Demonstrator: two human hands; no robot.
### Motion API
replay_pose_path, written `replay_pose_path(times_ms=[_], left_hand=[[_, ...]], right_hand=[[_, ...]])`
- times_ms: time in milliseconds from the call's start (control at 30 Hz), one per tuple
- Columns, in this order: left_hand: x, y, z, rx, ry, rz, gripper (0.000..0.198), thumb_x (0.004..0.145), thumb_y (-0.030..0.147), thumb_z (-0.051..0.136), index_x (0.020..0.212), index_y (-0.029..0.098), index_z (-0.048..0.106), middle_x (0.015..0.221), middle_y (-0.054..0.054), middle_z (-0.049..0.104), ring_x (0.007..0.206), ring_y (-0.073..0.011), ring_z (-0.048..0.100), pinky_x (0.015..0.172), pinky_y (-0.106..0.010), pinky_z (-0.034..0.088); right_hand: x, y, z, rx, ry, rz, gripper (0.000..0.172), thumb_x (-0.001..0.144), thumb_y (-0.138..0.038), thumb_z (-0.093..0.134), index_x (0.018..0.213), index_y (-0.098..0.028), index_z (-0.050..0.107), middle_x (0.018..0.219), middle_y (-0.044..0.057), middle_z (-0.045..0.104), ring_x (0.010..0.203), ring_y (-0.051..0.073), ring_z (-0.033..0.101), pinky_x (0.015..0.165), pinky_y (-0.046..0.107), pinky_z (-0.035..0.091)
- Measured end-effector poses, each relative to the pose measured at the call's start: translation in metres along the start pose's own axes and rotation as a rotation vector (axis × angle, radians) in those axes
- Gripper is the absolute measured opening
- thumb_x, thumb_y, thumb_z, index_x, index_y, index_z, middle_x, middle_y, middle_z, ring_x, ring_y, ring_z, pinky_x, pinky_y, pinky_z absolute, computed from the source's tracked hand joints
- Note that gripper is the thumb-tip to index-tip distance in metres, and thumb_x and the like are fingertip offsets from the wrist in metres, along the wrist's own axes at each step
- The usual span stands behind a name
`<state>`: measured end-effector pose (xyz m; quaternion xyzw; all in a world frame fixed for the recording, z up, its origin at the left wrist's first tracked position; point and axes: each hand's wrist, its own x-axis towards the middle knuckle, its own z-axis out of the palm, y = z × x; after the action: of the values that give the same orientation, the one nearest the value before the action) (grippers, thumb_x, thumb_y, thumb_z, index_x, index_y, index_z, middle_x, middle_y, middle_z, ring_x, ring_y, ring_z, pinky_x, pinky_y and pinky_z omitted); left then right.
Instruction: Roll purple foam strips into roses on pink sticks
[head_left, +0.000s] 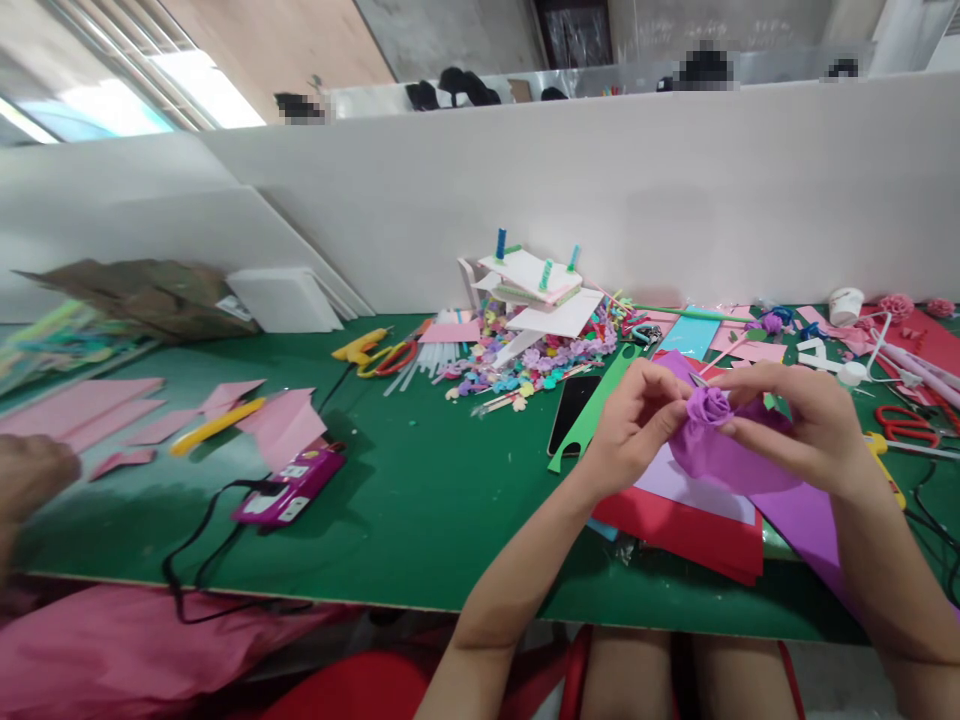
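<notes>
The left hand (637,420) and right hand (802,420) meet above the right part of the green tabletop (442,530), with a purple flower (709,405) between them. The left grip is closed, thumb and fingertips pinching the flower's left side. The right grip grasps the flower from the right, thumb on the near side and fingers on the far side. The flower has a tightly coiled centre, and loose purple material (750,465) spreads below it.

Beneath the hands lie red sheets (690,540) with a lilac sheet (697,497) on top; a purple strip (814,540) runs toward the near edge. Just left of them, a green strip (600,405) partly covers a phone (564,420).

Farther off, near the middle, white cards (562,315) sit on a heap of small colourful shapes (525,365). To their left are glue sticks (441,358), scissors (401,358) and a yellow glue gun (360,350). At the far right stand a white cup (845,305) and, nearer, red-handled scissors (907,427).

On the left, a yellow cutter (217,425) lies among pink sheets (105,400), with a purple box (292,485) on the near side. Another person's hand (37,475), blurred, is at the left edge; whether it holds anything, I cannot tell.
</notes>
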<state>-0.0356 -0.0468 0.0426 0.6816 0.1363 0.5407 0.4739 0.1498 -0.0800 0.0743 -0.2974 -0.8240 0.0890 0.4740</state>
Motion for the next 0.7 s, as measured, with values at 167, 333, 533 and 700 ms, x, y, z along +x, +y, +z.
replay_pose_path(times_ms=[167,333,533,700], left_hand=[[-0.001,0.003,0.004,0.254,0.066,0.145,0.016,0.091,0.034,0.058,0.087,0.019,0.059,0.076,0.000,0.061,0.064,-0.0080,0.057,0.056,-0.016,0.046],[-0.003,0.005,0.004,0.399,0.125,0.186,0.019,0.094,0.034,0.052,0.090,0.019,0.062,0.076,-0.001,0.063,0.063,-0.0090,0.057,0.055,-0.019,0.044],[-0.003,-0.003,0.003,0.316,0.110,0.178,0.038,0.075,0.050,0.072,0.095,0.018,0.063,0.076,-0.001,0.063,0.058,-0.0083,0.053,0.049,-0.017,0.042],[-0.001,-0.008,0.001,0.374,0.101,0.317,0.020,0.081,0.027,0.071,0.099,0.020,0.065,0.085,-0.003,0.070,0.073,-0.0110,0.064,0.062,-0.019,0.050]], right_hand=[[-0.001,0.003,0.003,0.080,0.068,0.081,0.019,0.083,-0.022,0.067,0.102,-0.023,0.067,0.073,-0.002,0.070,0.059,0.010,0.061,0.053,0.021,0.049],[-0.001,0.003,0.004,0.121,0.104,0.135,0.017,0.082,-0.027,0.069,0.099,-0.022,0.068,0.074,-0.001,0.070,0.062,0.011,0.063,0.056,0.023,0.051],[0.000,0.004,0.006,0.085,0.147,0.161,0.016,0.081,-0.029,0.070,0.095,-0.021,0.068,0.070,-0.001,0.068,0.059,0.011,0.061,0.051,0.023,0.048],[-0.001,0.004,0.006,0.096,0.156,0.147,0.018,0.080,-0.025,0.071,0.096,-0.021,0.067,0.072,-0.001,0.068,0.060,0.011,0.061,0.052,0.023,0.048]])
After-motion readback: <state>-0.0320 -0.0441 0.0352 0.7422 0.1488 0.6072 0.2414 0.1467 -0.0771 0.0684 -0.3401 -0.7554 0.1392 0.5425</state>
